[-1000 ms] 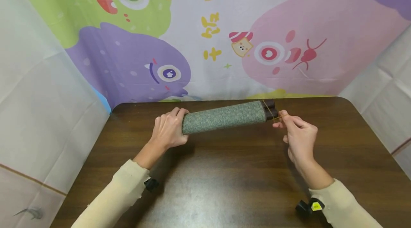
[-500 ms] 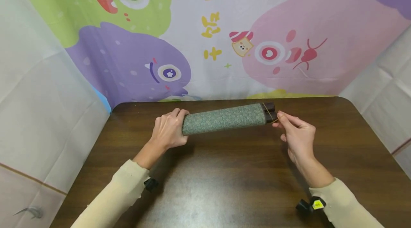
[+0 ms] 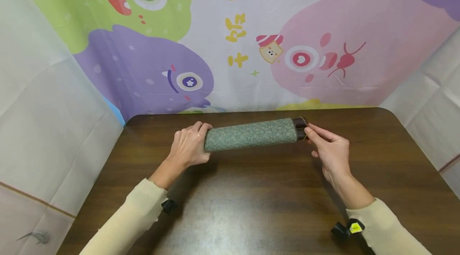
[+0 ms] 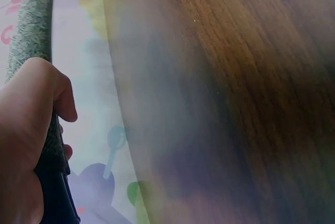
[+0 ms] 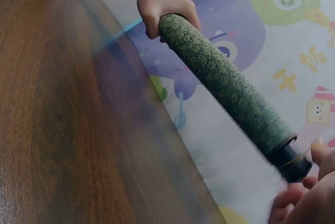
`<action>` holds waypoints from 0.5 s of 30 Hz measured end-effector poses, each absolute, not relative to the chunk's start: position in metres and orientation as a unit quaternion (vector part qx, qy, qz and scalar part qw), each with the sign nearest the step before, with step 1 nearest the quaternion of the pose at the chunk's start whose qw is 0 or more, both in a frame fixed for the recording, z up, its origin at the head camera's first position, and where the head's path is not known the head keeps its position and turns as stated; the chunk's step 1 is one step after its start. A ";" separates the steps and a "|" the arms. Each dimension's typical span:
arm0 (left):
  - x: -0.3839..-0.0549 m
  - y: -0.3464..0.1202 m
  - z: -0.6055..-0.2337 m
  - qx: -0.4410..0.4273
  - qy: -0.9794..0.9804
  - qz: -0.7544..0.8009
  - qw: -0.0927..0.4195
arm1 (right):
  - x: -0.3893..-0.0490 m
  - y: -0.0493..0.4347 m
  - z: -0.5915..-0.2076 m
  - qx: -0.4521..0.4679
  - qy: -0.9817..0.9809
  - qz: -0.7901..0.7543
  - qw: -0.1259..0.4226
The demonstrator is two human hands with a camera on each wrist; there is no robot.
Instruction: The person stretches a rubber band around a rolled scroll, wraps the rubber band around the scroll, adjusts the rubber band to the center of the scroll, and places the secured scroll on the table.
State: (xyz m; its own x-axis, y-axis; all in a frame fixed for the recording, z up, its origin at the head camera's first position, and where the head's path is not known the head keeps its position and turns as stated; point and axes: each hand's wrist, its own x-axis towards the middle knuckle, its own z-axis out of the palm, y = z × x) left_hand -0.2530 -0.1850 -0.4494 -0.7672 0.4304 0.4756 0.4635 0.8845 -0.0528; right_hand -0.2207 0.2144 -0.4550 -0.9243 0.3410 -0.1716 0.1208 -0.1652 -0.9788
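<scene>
Roll, mottled green, spans centre-frame as I see the left hand clasping one end, the right hand pinching thin cord by dark cylindrical rods.

Looked forward and down from the head, over table toward cloth, taking in left hand and right hand. Looked from the left wrist, very near that hand, along the roll. Looked from the right wrist back toward the left hand, sharing it and the roll with both other views.
</scene>
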 end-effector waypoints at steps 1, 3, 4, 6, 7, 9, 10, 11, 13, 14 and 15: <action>-0.253 -0.185 -0.450 -0.237 -0.940 -0.034 0.244 | -0.221 0.215 -0.455 -0.180 -0.647 0.738 0.065; -0.253 -0.186 -0.450 -0.237 -0.940 -0.035 0.244 | -0.221 0.216 -0.455 -0.181 -0.655 0.732 0.048; -0.252 -0.186 -0.450 -0.237 -0.940 -0.036 0.244 | -0.221 0.217 -0.455 -0.182 -0.658 0.730 0.041; -0.252 -0.186 -0.450 -0.237 -0.939 -0.036 0.245 | -0.221 0.218 -0.456 -0.183 -0.671 0.717 0.034; -0.252 -0.186 -0.450 -0.237 -0.939 -0.036 0.245 | -0.221 0.218 -0.455 -0.184 -0.677 0.712 0.031; -0.252 -0.186 -0.450 -0.235 -0.940 -0.036 0.246 | -0.221 0.219 -0.455 -0.182 -0.686 0.704 0.028; -0.252 -0.186 -0.450 -0.234 -0.940 -0.036 0.246 | -0.221 0.219 -0.455 -0.180 -0.689 0.701 0.028; -0.252 -0.185 -0.450 -0.232 -0.940 -0.037 0.247 | -0.220 0.219 -0.455 -0.178 -0.691 0.700 0.030; -0.253 -0.185 -0.451 -0.230 -0.941 -0.038 0.247 | -0.220 0.218 -0.455 -0.173 -0.688 0.704 0.040; -0.253 -0.185 -0.451 -0.229 -0.941 -0.039 0.247 | -0.220 0.218 -0.455 -0.169 -0.686 0.706 0.047; -0.253 -0.185 -0.451 -0.228 -0.941 -0.040 0.247 | -0.220 0.218 -0.455 -0.166 -0.682 0.710 0.056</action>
State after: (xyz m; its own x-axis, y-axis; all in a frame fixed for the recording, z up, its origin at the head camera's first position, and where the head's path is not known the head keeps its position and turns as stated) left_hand -0.2526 -0.1845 -0.4508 -0.7738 0.4102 0.4826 0.4494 0.8925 -0.0380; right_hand -0.2197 0.2176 -0.4552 -0.9390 0.3048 -0.1595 0.1468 -0.0643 -0.9871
